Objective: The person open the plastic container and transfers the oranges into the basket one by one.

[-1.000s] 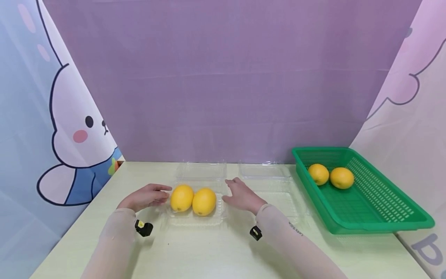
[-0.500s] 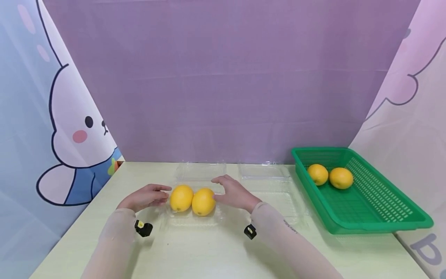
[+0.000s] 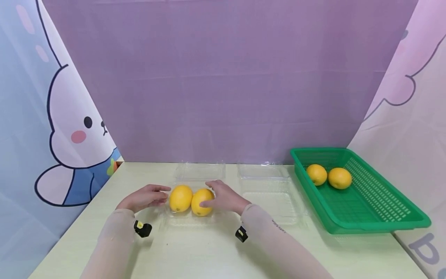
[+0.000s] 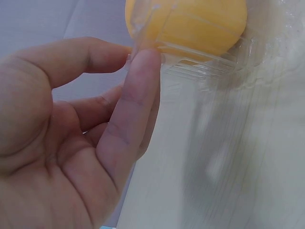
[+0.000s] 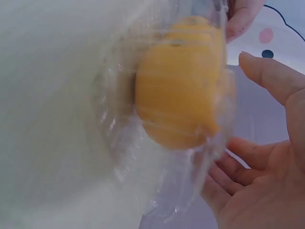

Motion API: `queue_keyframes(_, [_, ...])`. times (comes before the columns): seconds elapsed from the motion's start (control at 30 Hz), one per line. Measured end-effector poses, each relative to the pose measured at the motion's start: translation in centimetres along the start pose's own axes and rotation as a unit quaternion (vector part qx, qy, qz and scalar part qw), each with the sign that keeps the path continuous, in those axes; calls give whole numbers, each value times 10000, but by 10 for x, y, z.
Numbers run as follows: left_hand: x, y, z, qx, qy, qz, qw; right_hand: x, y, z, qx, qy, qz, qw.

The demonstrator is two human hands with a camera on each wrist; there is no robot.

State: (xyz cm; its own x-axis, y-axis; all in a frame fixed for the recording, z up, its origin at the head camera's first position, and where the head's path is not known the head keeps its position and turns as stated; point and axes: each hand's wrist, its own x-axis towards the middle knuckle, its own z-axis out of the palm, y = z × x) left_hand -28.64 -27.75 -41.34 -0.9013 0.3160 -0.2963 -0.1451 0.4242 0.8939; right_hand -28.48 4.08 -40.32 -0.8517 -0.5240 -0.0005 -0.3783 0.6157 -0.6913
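Two oranges, a left one (image 3: 180,198) and a right one (image 3: 198,200), sit side by side in a clear plastic box (image 3: 186,222). My left hand (image 3: 145,197) pinches the box's left rim between thumb and fingertip, plain in the left wrist view, where an orange (image 4: 205,24) shows through the plastic. On the other side, my right hand (image 3: 224,198) reaches over the right orange, its thumb overlapping the fruit in the head view. From the right wrist, that hand's thumb and fingers (image 5: 252,152) spread apart beside the box wall, with an orange (image 5: 176,90) behind the blurred plastic.
The box's raised clear lid (image 3: 199,171) stands behind it. To the right is a second clear box (image 3: 268,199) with its own lid (image 3: 263,171) up. A green basket (image 3: 379,224) holding two more oranges, one (image 3: 316,174) beside the other (image 3: 340,178), stands at the table's right.
My right hand has moved left from beside the box to over the right orange. The left hand and both boxes stay where they were.
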Motion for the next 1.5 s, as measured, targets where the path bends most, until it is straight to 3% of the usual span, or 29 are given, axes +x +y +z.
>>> queue_keyframes(0.33, [1,0,-1,-14,-20,-3,10000,6,0,17,35,73,152,9999])
queue_keyframes(0.73, [0,3,1,-104,-45,-10,9999,9,-5,29,-806,63,452,9957])
queue_keyframes(1.5, [1,0,0,-176,31,-87,9998,10,-5,31,-900,262,249,9953])
